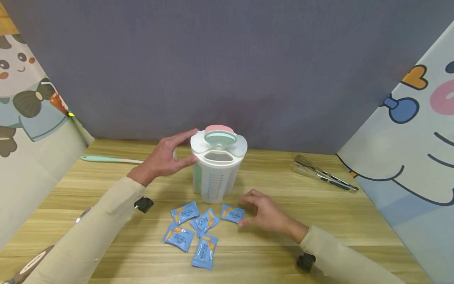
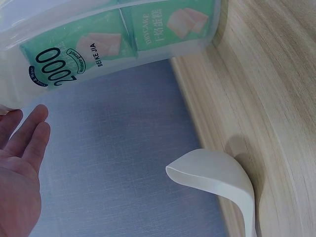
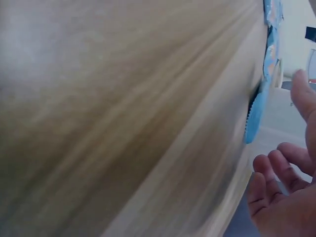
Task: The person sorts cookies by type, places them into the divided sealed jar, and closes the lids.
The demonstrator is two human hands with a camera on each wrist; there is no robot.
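Observation:
A translucent storage container with a measuring scale stands upright on the table. Its white lid has an oval opening at the front, behind which a green flap is raised. My left hand grips the lid's left end, thumb in front and fingers behind. Green snack packets show through the container wall in the left wrist view. My right hand holds nothing, its thumb and fingers spread beside a blue snack packet. Several more blue packets lie in front of the container.
At the back left lies a white ladle with a mint handle. Metal tongs lie on the right of the wooden table. A dark grey panel closes off the back, with printed cartoon panels at both sides.

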